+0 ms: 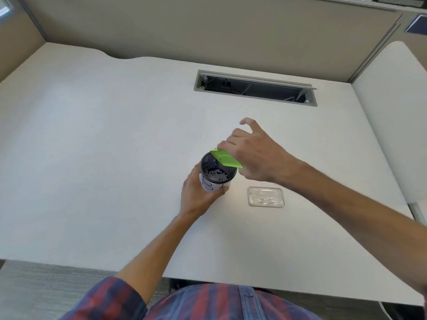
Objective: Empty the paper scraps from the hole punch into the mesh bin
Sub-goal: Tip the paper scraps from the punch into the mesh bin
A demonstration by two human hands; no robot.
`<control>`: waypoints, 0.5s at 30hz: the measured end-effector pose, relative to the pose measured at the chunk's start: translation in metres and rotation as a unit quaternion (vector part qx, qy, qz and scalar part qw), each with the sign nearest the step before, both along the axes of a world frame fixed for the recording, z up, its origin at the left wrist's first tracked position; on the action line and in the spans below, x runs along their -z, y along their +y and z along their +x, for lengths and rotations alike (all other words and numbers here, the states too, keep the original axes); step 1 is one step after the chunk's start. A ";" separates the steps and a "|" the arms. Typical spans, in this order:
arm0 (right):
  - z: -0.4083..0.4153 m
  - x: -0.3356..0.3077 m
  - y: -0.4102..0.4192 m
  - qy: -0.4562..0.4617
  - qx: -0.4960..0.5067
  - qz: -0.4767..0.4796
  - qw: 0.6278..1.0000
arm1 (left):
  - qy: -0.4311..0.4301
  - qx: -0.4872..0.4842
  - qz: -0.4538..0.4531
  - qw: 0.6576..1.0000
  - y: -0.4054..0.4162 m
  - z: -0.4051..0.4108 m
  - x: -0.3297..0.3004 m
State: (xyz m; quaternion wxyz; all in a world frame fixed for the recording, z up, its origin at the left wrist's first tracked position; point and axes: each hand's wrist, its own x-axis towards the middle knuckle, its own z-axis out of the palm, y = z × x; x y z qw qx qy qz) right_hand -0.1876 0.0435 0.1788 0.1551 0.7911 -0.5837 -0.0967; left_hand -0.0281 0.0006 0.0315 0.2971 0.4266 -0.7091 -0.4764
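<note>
Hands meet over a white desk [115,135] in a beige-walled cubicle, seen from above by a head-worn camera. The left hand [198,192] is wrapped around the lower wall of a small black wire-mesh bin [209,163], a round cup with a white paper label [211,184] on its side, fingers curled closed about it. The bin stands near the middle of the desk. White paper scraps [216,175] lie scattered across its dark bottom.

The right hand [254,155] holds a bright green plastic hole punch [227,159], tilted over the bin's far right rim. Thumb and fingers are clamped on the punch's right end, while the index finger sticks out free above the desk. The punch's lower edge appears to touch the rim, though the contact cannot be told for certain.

Just right of the bin, on the desk, lies a clear rectangular plastic tray [265,196] with a few small white bits inside. Farther back, a long grey cable slot [254,87] stands open in the desk surface. Rolled-up sleeves of a red-and-blue striped shirt [208,303] fill the bottom of the view.
</note>
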 end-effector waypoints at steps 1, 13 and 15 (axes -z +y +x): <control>0.001 -0.002 -0.002 0.009 -0.008 0.012 1.000 | -0.001 0.000 0.000 1.000 0.000 0.000 -0.001; -0.001 0.002 0.001 -0.032 -0.036 -0.050 0.998 | 0.000 0.007 -0.004 1.000 0.000 0.004 -0.003; -0.003 0.003 0.007 -0.120 0.027 -0.063 0.990 | -0.013 0.012 -0.006 1.000 -0.003 0.005 -0.003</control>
